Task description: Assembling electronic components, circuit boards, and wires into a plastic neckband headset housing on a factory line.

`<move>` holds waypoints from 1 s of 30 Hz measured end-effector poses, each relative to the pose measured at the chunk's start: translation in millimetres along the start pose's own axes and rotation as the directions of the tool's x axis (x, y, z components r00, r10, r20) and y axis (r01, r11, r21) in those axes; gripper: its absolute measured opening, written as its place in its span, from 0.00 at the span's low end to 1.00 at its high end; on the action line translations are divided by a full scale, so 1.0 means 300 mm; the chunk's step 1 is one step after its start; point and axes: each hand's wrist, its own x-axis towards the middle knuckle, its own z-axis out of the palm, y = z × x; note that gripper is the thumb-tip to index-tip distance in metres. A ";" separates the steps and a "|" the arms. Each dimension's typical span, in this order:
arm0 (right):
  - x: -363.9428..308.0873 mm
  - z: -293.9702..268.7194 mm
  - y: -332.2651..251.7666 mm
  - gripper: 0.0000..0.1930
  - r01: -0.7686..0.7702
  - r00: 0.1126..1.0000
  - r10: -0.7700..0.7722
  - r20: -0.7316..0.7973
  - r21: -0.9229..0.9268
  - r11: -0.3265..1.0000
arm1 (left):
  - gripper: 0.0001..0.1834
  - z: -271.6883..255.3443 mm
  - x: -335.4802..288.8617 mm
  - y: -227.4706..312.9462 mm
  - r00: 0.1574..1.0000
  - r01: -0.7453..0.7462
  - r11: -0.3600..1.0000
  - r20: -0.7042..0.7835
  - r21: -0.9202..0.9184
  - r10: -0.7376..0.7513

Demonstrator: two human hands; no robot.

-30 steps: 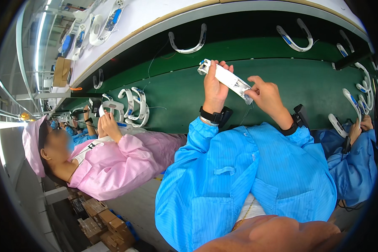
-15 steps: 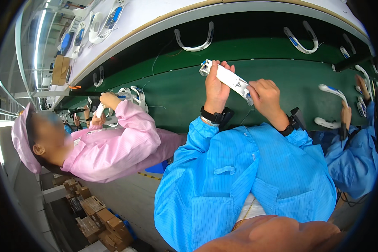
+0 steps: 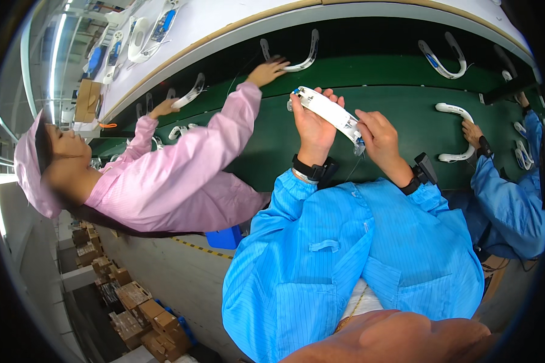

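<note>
Co-worker's pink sleeve [image 3: 227, 130] now stretches farther right, while over the green table [image 3: 418, 136] the left hand [image 3: 315, 130] grips a white band [image 3: 328, 110], probably light, stiff, best held mid-length, its near end meeting the right hand [image 3: 379, 138], fingers narrowed, pinch unclear.

The held curved part [image 3: 328, 110] is white, with blue at one end. The surface [image 3: 418, 124] is green; near its far edge, a white band [image 3: 449, 75] carries a blue patch. The jacket [image 3: 309, 266] is bright blue with thin dark stripes, the neighbouring coat [image 3: 163, 190] pale pink.
</note>
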 end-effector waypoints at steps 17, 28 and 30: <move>0.089 0.097 0.034 0.16 0.089 0.982 -0.076 0.175 -0.064 0.994 | 0.30 -0.028 0.096 0.100 1.000 0.012 0.992 -0.026 0.123 -0.009; 0.523 0.301 0.169 0.14 0.415 0.747 -0.509 0.427 0.299 0.859 | 0.37 -0.041 0.191 0.240 0.929 0.293 0.848 0.080 0.442 -0.363; 0.563 0.293 0.181 0.10 0.388 0.601 -0.480 0.639 0.291 0.874 | 0.36 -0.055 0.209 0.275 0.922 0.321 0.846 0.064 0.426 -0.382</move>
